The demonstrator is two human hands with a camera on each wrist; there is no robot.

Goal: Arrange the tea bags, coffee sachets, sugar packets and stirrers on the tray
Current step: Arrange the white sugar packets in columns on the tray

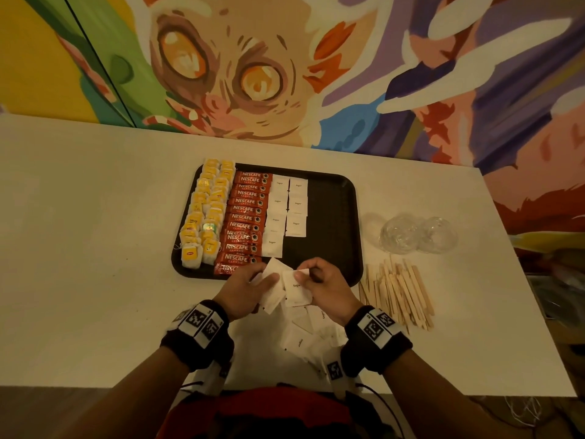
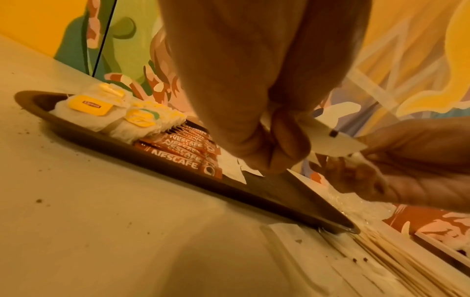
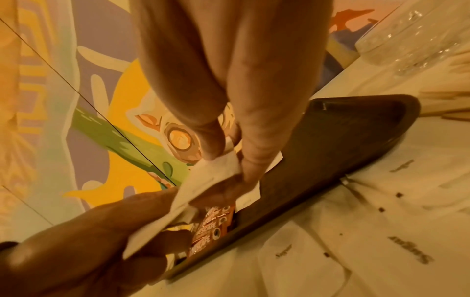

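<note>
Both hands meet just at the near rim of the black tray (image 1: 345, 198). Left hand (image 1: 245, 288) pinches a few white sugar packets (image 1: 273, 289); right hand (image 1: 329, 288) pinches one sugar packet (image 1: 296, 289) by its top edge, thumb over it. More loose sugar packets (image 1: 311, 334) lie on the white table (image 1: 95, 248) under the wrists. On tray: Lipton tea bags (image 1: 205, 213) in left columns, Nescafe sachets (image 1: 245, 217) beside them, then placed sugar packets (image 1: 286, 207) in two columns. Wooden stirrers (image 1: 399, 291) piled on table right of tray, clear plastic bags (image 1: 414, 234) behind them.
</note>
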